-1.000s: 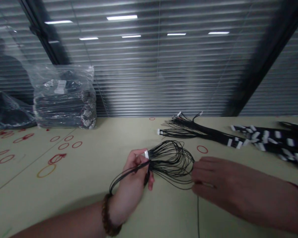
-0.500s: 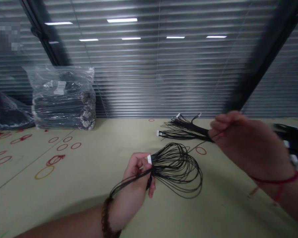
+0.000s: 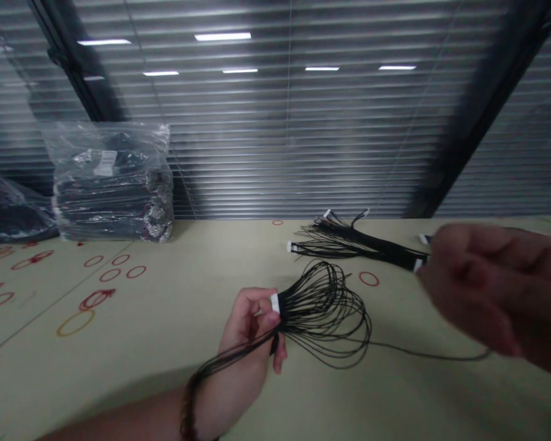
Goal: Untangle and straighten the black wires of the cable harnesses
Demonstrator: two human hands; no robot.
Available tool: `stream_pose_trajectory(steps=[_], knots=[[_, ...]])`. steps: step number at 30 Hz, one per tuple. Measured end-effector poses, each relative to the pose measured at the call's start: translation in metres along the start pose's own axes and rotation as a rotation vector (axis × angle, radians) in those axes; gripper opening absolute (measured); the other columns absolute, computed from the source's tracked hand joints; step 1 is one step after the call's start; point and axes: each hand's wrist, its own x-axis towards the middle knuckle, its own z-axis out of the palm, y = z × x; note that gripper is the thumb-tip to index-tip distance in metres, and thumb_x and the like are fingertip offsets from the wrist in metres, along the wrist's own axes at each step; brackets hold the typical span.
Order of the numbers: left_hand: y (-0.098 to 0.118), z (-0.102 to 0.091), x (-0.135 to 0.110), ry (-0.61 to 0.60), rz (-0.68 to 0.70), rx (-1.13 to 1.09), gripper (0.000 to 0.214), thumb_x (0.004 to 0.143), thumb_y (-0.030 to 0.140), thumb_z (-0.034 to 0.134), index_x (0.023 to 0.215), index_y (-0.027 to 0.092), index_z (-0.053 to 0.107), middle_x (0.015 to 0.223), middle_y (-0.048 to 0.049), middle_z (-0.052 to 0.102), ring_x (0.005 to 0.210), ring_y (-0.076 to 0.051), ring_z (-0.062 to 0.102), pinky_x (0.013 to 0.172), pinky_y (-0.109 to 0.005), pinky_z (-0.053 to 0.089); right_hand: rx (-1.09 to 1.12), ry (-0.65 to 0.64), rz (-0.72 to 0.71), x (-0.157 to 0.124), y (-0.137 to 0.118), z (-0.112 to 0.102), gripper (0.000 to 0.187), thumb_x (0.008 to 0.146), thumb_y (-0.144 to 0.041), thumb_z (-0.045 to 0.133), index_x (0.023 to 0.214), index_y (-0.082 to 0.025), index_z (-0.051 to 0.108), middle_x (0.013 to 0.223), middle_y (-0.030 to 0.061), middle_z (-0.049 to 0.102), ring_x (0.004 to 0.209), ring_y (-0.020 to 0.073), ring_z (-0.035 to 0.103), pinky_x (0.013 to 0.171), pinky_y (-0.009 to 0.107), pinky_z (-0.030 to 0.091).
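From the head view, the looped wire bundle (image 3: pixel 298 312) is pinched near its white connector (image 3: pixel 275 303) by the left hand (image 3: pixel 250 340). Right of the bundle, the right hand (image 3: pixel 496 288) is seen fingers curled — too blurred to tell whether anything is held. Toward it, a single wire (image 3: pixel 422 354) is trailed. Beyond the bundle, a cable harness (image 3: pixel 381 248) is laid on the table (image 3: pixel 202 269).

The wires (image 3: pixel 298 313) you hold are black, their connector (image 3: pixel 275 302) white. Your bracelet (image 3: pixel 188 409) is dark brown. Your worktop (image 3: pixel 234 257) is pale yellow-green, dotted with red rings (image 3: pixel 96 299) and one yellow ring (image 3: pixel 68 316). Before you, blinds (image 3: pixel 239 135) show grey horizontal stripes; the clear bag (image 3: pixel 133 139) shows black contents (image 3: pixel 103 202).
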Motion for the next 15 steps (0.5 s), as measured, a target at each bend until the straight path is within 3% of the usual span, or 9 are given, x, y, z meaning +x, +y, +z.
stream_pose_trajectory(steps=[2, 5, 8, 11, 15], knots=[[-0.001, -0.001, -0.002, -0.030, 0.027, -0.009, 0.007, 0.088, 0.028, 0.055, 0.092, 0.021, 0.053, 0.067, 0.0061, 0.051, 0.039, -0.002, 0.048, 0.033, -0.010, 0.039, 0.299, -0.232, 0.219, -0.001, -0.014, 0.025, 0.020, 0.095, -0.032, 0.042, 0.080, -0.020, 0.051, 0.056, -0.0047, 0.050, 0.046, 0.0052, 0.045, 0.042, 0.013, 0.036], [-0.002, 0.000, -0.007, -0.066, 0.034, -0.036, 0.006, 0.089, 0.025, 0.054, 0.095, 0.023, 0.054, 0.070, 0.0058, 0.052, 0.040, -0.002, 0.049, 0.034, -0.008, 0.039, 0.266, -0.289, 0.346, -0.005, -0.024, 0.058, 0.016, 0.088, -0.019, 0.042, 0.077, -0.019, 0.053, 0.068, -0.0020, 0.057, 0.061, 0.0074, 0.052, 0.053, 0.016, 0.042], [-0.004, 0.000, -0.011, -0.109, 0.032, -0.078, 0.007, 0.091, 0.024, 0.052, 0.097, 0.025, 0.055, 0.070, 0.0056, 0.054, 0.041, -0.001, 0.052, 0.036, -0.006, 0.040, 0.135, -0.236, 0.316, -0.011, -0.023, 0.076, 0.018, 0.086, -0.011, 0.041, 0.083, -0.022, 0.055, 0.074, -0.0052, 0.061, 0.067, 0.0067, 0.056, 0.058, 0.016, 0.041], [-0.005, 0.000, -0.016, -0.201, 0.082, -0.167, 0.013, 0.092, 0.023, 0.050, 0.103, 0.027, 0.055, 0.074, 0.0053, 0.054, 0.041, 0.000, 0.054, 0.036, -0.003, 0.040, -0.081, -0.179, 0.251, -0.017, -0.019, 0.082, 0.014, 0.086, -0.011, 0.048, 0.081, -0.023, 0.054, 0.068, -0.0076, 0.058, 0.057, 0.0061, 0.051, 0.050, 0.017, 0.034], [-0.006, -0.001, -0.020, -0.287, 0.039, -0.228, 0.018, 0.093, 0.020, 0.048, 0.108, 0.028, 0.054, 0.080, 0.0052, 0.053, 0.047, 0.002, 0.057, 0.041, -0.002, 0.043, -0.305, -0.019, 0.035, -0.024, -0.018, 0.086, 0.012, 0.091, -0.021, 0.049, 0.081, -0.024, 0.054, 0.068, -0.0077, 0.059, 0.058, 0.0083, 0.053, 0.051, 0.022, 0.034]])
